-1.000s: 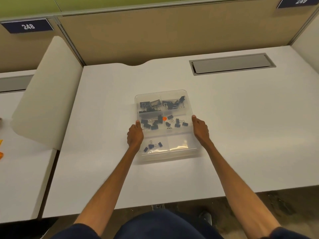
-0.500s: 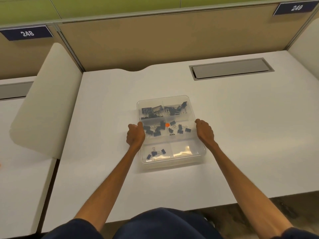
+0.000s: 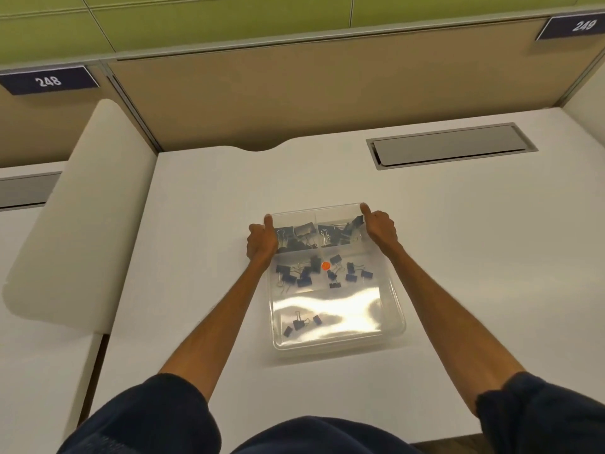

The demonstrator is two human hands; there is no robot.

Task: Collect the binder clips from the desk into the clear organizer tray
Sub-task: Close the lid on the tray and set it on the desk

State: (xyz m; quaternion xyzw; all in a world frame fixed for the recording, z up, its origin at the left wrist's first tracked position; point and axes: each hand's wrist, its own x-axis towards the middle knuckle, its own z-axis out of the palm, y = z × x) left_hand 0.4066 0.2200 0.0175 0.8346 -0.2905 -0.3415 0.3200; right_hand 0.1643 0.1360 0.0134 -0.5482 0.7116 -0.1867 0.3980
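Left to right: a dark number plate reading 248 (image 3: 48, 81); a white rounded side panel (image 3: 82, 208); the white laminate desk (image 3: 203, 224), on which a clear plastic organizer tray (image 3: 397, 309) rests at centre, directly ahead of the person. The left hand (image 3: 262, 239) grips the tray's far-left corner, thumb laid along the rim and fingers curled against the outer wall. Every visible dark metal binder clip (image 3: 302, 280) lies inside the tray: larger ones in the two far compartments, smaller ones in the middle pair, three in the near-left one. A small orange dot (image 3: 326, 266) sits at the middle partition; its nature cannot be told. The right hand (image 3: 379, 229) holds the far-right corner likewise, thumb on the rim. Beyond lie a grey recessed hatch (image 3: 451, 144) and plate 249 (image 3: 584, 26). The tray is probably light, stiff and smooth-walled, so slippery; its loose clips would likely slide if it tilted, which favours a level hold on opposite walls. Both hands' fingertips are hidden, glare veils the near compartments, and dark sleeves cut off the desk's front edge.
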